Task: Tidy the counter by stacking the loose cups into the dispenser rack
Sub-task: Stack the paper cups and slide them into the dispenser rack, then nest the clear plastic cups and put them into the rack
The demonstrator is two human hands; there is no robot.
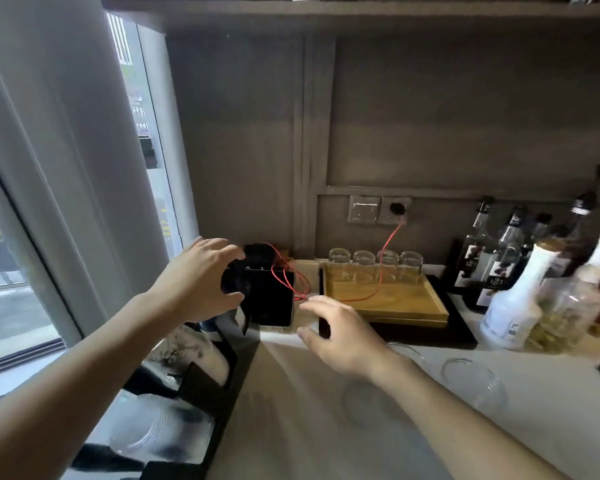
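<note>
**Hands open, cups behind right wrist**

Left hand (201, 275) is spread over a black device (269, 296) at the counter's back-left, fingers open, gripping nothing. Right hand (340, 332) hovers open just beside it, empty. 2 loose clear cups (471, 379) sit on the counter (291, 410), right of the right forearm, so right hand is nearer. Dispenser rack (174, 403) lies lower left, under the left arm.

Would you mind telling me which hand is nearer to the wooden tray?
Right. The right hand hovers open just off the wooden tray's front-left corner; the left hand is further left, beyond the black device.
</note>
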